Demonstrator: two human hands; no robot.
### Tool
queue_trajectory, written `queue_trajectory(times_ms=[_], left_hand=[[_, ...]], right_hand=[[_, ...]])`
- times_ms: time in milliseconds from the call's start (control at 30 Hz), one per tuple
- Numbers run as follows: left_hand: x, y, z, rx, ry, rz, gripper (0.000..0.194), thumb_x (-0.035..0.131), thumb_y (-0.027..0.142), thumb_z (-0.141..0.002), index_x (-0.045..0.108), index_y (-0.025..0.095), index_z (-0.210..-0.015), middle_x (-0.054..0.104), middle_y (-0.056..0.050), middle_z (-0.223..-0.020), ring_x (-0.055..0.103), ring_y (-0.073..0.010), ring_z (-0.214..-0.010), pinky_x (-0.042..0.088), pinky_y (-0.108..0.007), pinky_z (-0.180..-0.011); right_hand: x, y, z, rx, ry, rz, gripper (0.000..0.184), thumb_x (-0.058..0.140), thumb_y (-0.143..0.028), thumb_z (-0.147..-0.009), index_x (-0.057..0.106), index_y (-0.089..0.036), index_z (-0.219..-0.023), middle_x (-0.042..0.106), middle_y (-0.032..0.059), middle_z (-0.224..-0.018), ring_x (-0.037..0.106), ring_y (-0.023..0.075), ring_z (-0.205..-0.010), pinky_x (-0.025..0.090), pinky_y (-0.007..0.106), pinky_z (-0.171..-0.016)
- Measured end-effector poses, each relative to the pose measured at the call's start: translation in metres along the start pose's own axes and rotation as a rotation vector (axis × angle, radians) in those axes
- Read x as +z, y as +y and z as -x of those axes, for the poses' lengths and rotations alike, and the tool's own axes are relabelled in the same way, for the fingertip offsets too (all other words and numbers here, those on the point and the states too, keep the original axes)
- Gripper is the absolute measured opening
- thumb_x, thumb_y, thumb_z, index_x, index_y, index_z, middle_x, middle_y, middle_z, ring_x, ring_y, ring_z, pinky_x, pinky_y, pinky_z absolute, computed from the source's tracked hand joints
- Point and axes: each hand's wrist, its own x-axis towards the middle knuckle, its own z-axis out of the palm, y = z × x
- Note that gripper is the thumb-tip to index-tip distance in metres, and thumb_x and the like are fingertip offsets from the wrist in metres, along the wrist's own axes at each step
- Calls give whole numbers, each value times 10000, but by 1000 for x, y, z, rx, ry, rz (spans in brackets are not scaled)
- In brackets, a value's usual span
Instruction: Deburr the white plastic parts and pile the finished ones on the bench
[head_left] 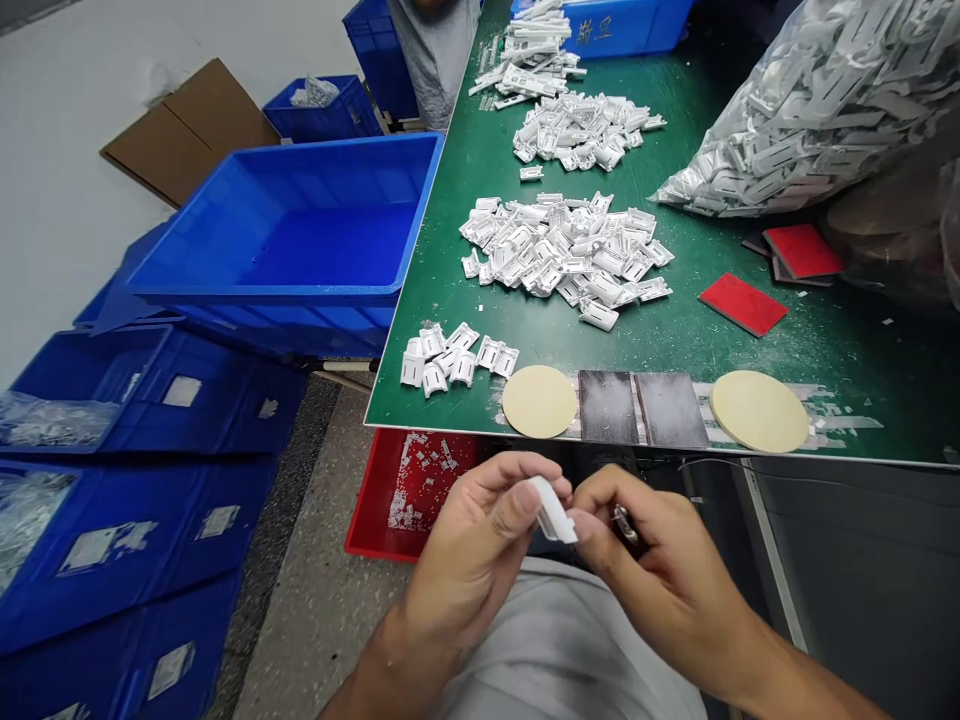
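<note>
My left hand (476, 535) is closed around a curved white plastic part (553, 512), pinched between thumb and fingers above my lap. My right hand (664, 565) is closed too, its thumb and forefinger at the lower end of that part. Inside the right fist sits a small dark metal tool (625, 524), mostly hidden by the fingers, so its kind does not show. Just beyond the hands, a small group of white plastic parts (448, 355) lies at the corner of the green table (420, 290). A larger heap of similar parts (555, 250) lies farther back.
Along the table's front edge are two round cream pads (540, 402) and two dark rectangular pads (607, 407). A red pad (742, 304) and a bulging clear bag (817, 110) of white parts lie right. Blue bins (274, 295) stand left; a red tray (367, 510) sits below the edge.
</note>
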Motion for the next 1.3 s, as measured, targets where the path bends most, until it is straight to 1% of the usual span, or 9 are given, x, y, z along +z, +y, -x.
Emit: queue_trajectory(times_ms=[33, 67, 100, 167, 233, 300, 500, 867, 1300], left_hand=[[0, 0, 0, -2, -5, 28, 145, 785, 314, -810, 764, 198, -895, 676, -28, -795, 591, -104, -736, 469, -205, -731], [0, 1, 0, -14, -17, 52, 147, 774, 320, -820, 759, 198, -901, 658, -20, -765, 575, -96, -707, 457, -192, -695], [0, 1, 1, -30, -32, 68, 147, 766, 324, -828, 755, 196, -902, 641, -15, -741, 560, -90, -681, 444, -183, -662], [1, 1, 2, -57, -44, 73, 147, 759, 324, -835, 748, 186, -885, 617, -12, -726, 539, -83, -657, 427, -176, -633], [3, 1, 3, -74, -43, 58, 159, 760, 331, -833, 744, 178, -872, 599, -12, -724, 521, -82, -652, 420, -177, -631], [5, 1, 4, -80, -37, 39, 161, 758, 335, -835, 744, 178, -868, 591, -11, -726, 511, -83, -658, 418, -180, -641], [6, 3, 4, -84, -3, -21, 199, 781, 363, -805, 750, 170, -840, 592, -16, -721, 501, -89, -640, 414, -179, -605], [8, 2, 2, -85, -41, 31, 130, 746, 324, -847, 762, 195, -854, 605, -14, -733, 510, -81, -662, 408, -170, -618], [8, -1, 2, -62, -68, 82, 116, 704, 285, -887, 750, 179, -885, 597, -19, -748, 515, -82, -684, 419, -167, -626]], right_hand=[[-3, -1, -1, -88, 27, 114, 205, 508, -363, -991, 555, -189, -893, 466, -66, -640, 395, 71, -517, 301, 211, -490], [-6, -2, -2, -188, 54, 232, 226, 502, -390, -992, 565, -182, -931, 499, -55, -664, 427, 74, -530, 322, 215, -511], [-9, -2, -4, -287, 80, 347, 283, 495, -440, -991, 573, -173, -936, 523, -42, -679, 452, 82, -544, 335, 226, -533], [-11, -2, -7, -434, 133, 548, 429, 448, -552, -986, 585, -164, -867, 543, -16, -670, 469, 106, -557, 331, 262, -556], [-10, -1, -10, -508, 165, 688, 519, 380, -595, -990, 581, -167, -777, 523, -5, -614, 448, 126, -536, 297, 294, -545], [-9, -1, -12, -548, 189, 784, 561, 347, -601, -993, 569, -173, -706, 496, 2, -575, 425, 138, -523, 266, 313, -536], [-10, -3, -14, -549, 254, 913, 611, 317, -648, -976, 546, -185, -649, 468, 5, -546, 377, 141, -509, 225, 327, -531], [-10, 0, -13, -525, 237, 942, 596, 276, -627, -991, 495, -202, -636, 442, 3, -549, 355, 150, -513, 198, 339, -535], [-9, 1, -9, -571, 274, 964, 553, 300, -560, -1012, 462, -212, -614, 385, -6, -535, 293, 158, -525, 177, 354, -543]])
